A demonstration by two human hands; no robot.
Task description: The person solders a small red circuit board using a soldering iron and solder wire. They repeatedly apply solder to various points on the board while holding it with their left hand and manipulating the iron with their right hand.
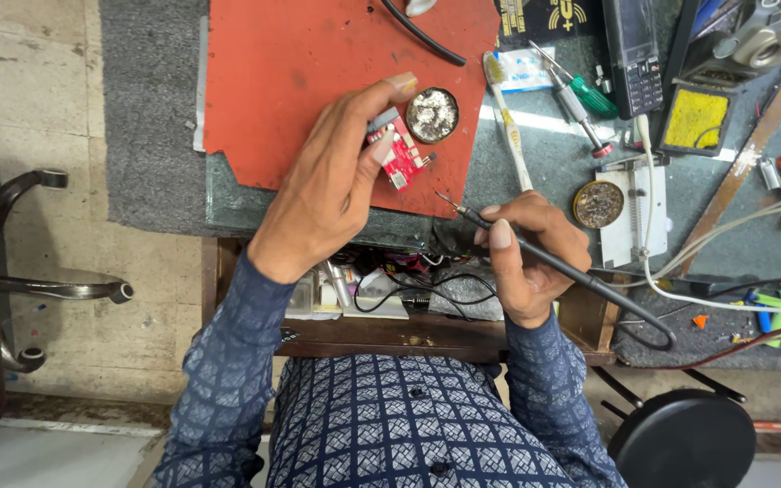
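My left hand [327,185] holds a small red circuit board [398,155] between thumb and fingers above a red-orange mat [300,81]. My right hand [526,258] grips a black soldering iron [553,262] like a pen. Its thin tip points up-left and stops a short way below the board without touching it. The iron's black cable loops off to the right. A round tin of flux or paste [433,115] sits on the mat just beside the board.
A toothbrush [510,126], screwdrivers [580,95], a second round tin [598,204], a yellow sponge tray [696,119], a handheld device with keypad [635,54] and white cables lie right. An open drawer with wires [381,294] is below. A black stool [680,438] stands lower right.
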